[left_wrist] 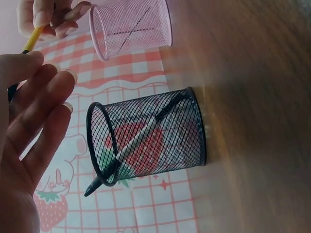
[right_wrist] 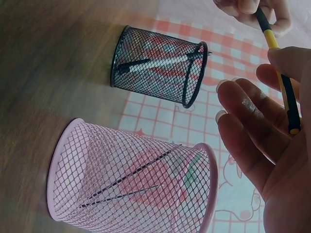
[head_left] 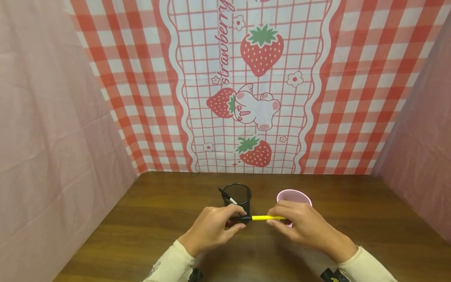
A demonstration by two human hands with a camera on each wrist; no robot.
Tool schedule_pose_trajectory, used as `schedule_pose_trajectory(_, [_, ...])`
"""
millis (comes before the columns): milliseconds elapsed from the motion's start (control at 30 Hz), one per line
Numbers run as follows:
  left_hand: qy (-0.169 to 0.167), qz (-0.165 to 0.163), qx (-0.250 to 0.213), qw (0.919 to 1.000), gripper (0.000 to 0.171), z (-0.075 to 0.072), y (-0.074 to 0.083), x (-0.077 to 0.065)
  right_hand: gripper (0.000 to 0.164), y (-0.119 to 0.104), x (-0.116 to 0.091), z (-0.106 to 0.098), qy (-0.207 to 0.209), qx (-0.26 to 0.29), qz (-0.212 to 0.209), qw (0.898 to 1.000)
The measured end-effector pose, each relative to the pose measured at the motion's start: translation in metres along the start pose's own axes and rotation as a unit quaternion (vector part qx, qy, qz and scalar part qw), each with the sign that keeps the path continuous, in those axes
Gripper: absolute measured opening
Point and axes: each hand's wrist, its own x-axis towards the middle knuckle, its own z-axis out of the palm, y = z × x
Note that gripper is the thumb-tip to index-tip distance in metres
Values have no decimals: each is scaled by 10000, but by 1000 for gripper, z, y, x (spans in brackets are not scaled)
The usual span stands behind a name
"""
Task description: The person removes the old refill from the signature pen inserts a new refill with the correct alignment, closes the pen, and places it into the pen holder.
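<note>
Between my two hands a yellow and black pen (head_left: 262, 217) lies level, in front of two mesh pen cups. My left hand (head_left: 215, 226) pinches its black end between thumb and fingers. At the yellow end, my right hand (head_left: 305, 225) grips the barrel; a black strip (right_wrist: 290, 97) shows along that part in the right wrist view. Behind the left hand stands a black mesh cup (left_wrist: 150, 138), upright, with a white and black pen (left_wrist: 138, 141) leaning in it. The pink mesh cup (right_wrist: 126, 177) stands behind my right hand, partly hidden by it, with two thin dark sticks (right_wrist: 131, 170) inside.
Both cups stand on a brown wooden table (head_left: 148, 219). A red and white checked cloth with strawberries (head_left: 262, 49) hangs at the table's back edge. Pale pink curtains (head_left: 63, 137) close off the left and right sides.
</note>
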Motion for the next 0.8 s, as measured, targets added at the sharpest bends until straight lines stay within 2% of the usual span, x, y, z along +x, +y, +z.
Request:
schedule_pose_trajectory(533, [560,534,472,9959,30,6,-3,1,9,0,-1,1,-35,162,-48,9999])
schedule_pose_trajectory(800, [638,632,657,9938,26,6,-2,1,12,0,-1,2,-84,174,-28,9998])
